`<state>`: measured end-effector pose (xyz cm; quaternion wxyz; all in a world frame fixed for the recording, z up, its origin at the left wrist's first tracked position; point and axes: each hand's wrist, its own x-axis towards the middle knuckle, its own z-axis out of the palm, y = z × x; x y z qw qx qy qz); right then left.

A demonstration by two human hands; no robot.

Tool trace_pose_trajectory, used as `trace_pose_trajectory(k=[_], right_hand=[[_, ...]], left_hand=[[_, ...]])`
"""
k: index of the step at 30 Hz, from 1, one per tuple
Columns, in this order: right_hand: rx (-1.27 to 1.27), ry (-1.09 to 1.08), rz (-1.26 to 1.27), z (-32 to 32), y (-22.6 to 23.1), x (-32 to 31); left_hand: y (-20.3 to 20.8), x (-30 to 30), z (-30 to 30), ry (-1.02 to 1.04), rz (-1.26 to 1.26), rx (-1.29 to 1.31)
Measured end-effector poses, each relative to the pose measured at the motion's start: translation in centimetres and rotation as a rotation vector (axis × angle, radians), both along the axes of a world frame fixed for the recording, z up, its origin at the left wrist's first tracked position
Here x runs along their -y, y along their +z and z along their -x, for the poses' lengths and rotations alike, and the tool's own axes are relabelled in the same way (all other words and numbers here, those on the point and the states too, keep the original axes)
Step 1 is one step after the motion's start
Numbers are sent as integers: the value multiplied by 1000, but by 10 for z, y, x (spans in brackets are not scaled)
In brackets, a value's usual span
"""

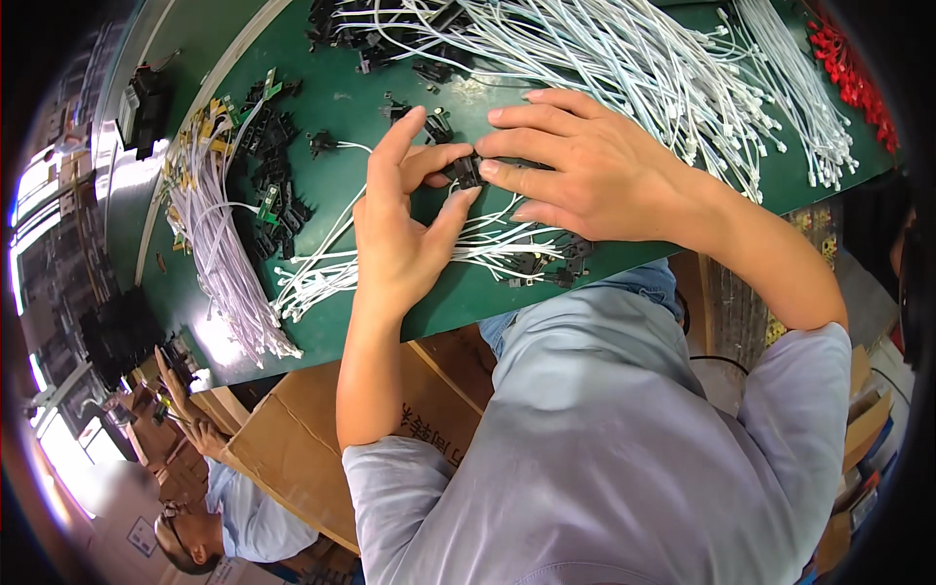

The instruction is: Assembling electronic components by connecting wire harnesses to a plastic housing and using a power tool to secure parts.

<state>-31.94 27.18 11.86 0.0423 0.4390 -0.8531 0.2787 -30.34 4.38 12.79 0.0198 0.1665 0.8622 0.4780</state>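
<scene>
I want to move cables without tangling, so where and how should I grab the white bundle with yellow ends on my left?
Probably around the middle of the white bundle, coming from your left: there the strands run together, roughly lengthwise, while black parts crowd its right side and the yellow ends spread loosely.

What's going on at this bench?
A person's left hand pinches a small black part between thumb and forefinger, with the right hand's fingertips at its side. Loose white cables lie on the green table beneath. A big white cable pile sits beyond the hands, red pieces to its right. Another person is at lower left.
</scene>
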Motion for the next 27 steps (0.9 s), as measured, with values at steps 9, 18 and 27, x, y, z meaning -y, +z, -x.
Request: trace_pose_trajectory(k=[9, 18, 27], right_hand=[[14, -20, 11, -1, 1, 3], [-128, -71, -49, -6, -2, 9], [48, -248, 194, -4, 9, 14]], left_hand=[[24, -11, 12, -146, 246, -119], [27, -14, 5, -180, 366, -244], [-21, 3, -11, -49, -68, -310]])
